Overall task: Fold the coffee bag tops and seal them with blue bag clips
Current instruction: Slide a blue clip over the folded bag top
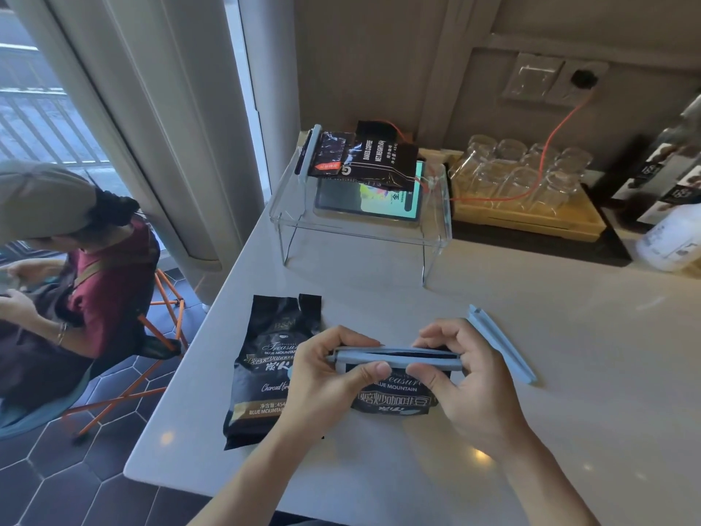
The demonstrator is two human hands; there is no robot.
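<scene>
Head view, left hand (322,373) and right hand (461,377) both pinching blue clip (398,358) across folded coffee bag (394,398) top, second bag (271,370) beside, spare clip (500,343) on counter (569,373)

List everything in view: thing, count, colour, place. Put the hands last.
held coffee bag: 1, black, between both hands over the counter
blue clip: 1, across that bag's folded top
open coffee bag: 1, black, flat on the counter, left of the hands
spare clip: 1, blue, on the counter, right of the hands
clipped bag: 1, black, on the clear stand
clear stand: 1, transparent, at the back
tablet: 1, screen lit, on the stand
glasses: several, clear, on a yellow tray
counter: 1, white
seated person: 1, far left
left hand: pinches the clip's left end
right hand: pinches the clip's right end
</scene>
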